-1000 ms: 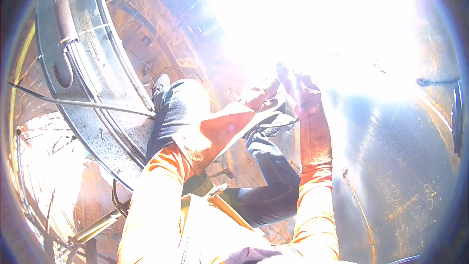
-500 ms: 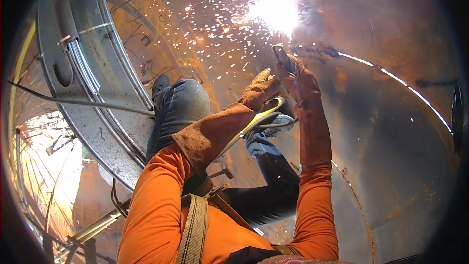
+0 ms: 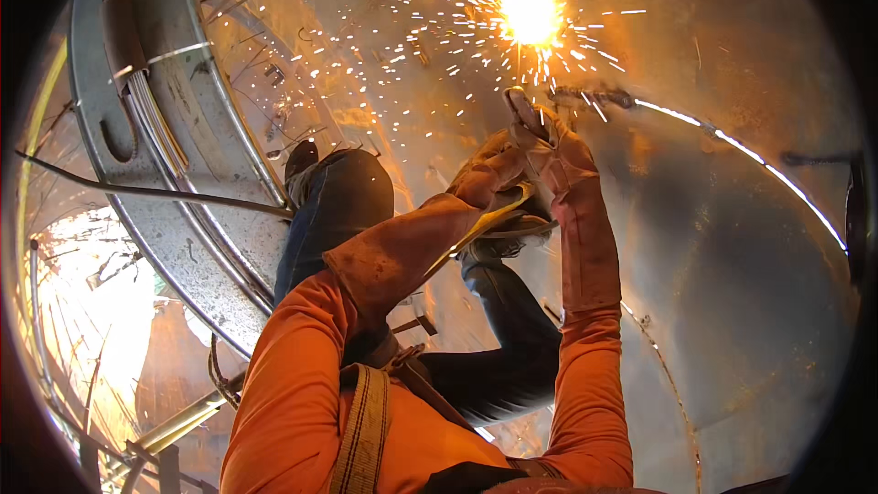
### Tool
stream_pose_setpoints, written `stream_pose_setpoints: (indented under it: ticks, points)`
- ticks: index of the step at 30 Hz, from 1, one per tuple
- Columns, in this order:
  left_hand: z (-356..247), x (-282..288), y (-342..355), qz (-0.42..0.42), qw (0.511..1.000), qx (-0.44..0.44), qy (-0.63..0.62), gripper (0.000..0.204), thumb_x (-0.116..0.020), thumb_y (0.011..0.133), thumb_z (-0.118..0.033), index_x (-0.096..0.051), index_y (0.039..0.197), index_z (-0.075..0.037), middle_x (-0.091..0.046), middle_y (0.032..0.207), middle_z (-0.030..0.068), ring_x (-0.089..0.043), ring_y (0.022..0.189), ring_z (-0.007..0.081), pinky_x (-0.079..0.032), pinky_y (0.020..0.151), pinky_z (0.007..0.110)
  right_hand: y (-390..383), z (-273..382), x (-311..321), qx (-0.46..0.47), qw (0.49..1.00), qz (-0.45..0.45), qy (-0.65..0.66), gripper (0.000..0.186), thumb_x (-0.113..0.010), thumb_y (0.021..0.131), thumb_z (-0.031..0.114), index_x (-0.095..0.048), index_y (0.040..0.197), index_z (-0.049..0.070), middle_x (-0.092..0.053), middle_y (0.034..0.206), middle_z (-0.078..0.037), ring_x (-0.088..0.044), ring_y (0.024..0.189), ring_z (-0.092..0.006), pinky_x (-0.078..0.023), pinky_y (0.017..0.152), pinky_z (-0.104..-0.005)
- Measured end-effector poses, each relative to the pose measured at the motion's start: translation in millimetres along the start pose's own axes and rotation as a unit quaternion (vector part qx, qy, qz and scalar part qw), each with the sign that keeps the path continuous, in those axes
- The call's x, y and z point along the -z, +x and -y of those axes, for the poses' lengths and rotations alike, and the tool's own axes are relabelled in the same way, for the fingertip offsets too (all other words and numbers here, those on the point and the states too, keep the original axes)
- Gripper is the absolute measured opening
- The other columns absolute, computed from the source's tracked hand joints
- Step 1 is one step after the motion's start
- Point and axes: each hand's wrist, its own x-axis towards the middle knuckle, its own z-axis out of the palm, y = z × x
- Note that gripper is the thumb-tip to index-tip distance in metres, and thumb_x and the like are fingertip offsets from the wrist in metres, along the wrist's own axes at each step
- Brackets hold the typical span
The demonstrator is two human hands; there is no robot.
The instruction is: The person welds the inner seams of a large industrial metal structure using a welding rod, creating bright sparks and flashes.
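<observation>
My right hand, in a brown leather glove, is closed around a welding electrode holder whose jaw end sticks out past the fingers. Beyond it burns a bright welding arc on the rusty steel plate, throwing sparks all round; the glare hides the rod's tip. My left hand, gloved alike, is curled up close against the right one. What its fingers grip, if anything, is hidden. Just below both gloves loops a yellow-edged cable or strap.
A curved grey metal rim rises at left, carrying a bundle of rods in a sleeve. A thin dark rod crosses it. Bright light shines through an opening at lower left. A bright seam curves across the plate at right.
The arc's glare has shrunk and turned from white to orange-yellow, with sparks now flying further to the right. My left hand sits slightly nearer the right one; both arms are almost still.
</observation>
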Motion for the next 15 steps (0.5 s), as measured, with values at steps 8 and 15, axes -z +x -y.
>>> stream_pose_setpoints:
  ticks: [8, 15]
  points:
    - [3.8, 2.2, -6.7, -0.024, 0.99, 0.039, -0.134, 0.072, -0.065, 0.106, -0.024, -0.031, 0.169, -0.018, -0.058, 0.15, 0.0092, -0.06, 0.136, 0.0278, -0.048, 0.116, 0.048, 19.0, -8.1, 12.2, 0.006, 0.996, -0.054, -0.064, 0.052, -0.068, 0.103, 0.007, -0.053, 0.152, -0.002, -0.063, 0.136, -0.008, -0.064, 0.11, -0.0134, -0.053, 0.092, -0.0242]
    - [11.3, 7.0, -2.9, -0.036, 0.997, 0.027, -0.065, 0.069, -0.07, 0.102, -0.021, -0.033, 0.16, -0.017, -0.064, 0.135, 0.0066, -0.063, 0.129, 0.0235, -0.052, 0.108, 0.045, 27.8, 1.1, 20.6, -0.037, 0.991, -0.107, 0.076, 0.045, -0.058, 0.108, 0.005, -0.052, 0.153, -0.001, -0.066, 0.144, -0.01, -0.068, 0.101, -0.0162, -0.055, 0.082, -0.0247]
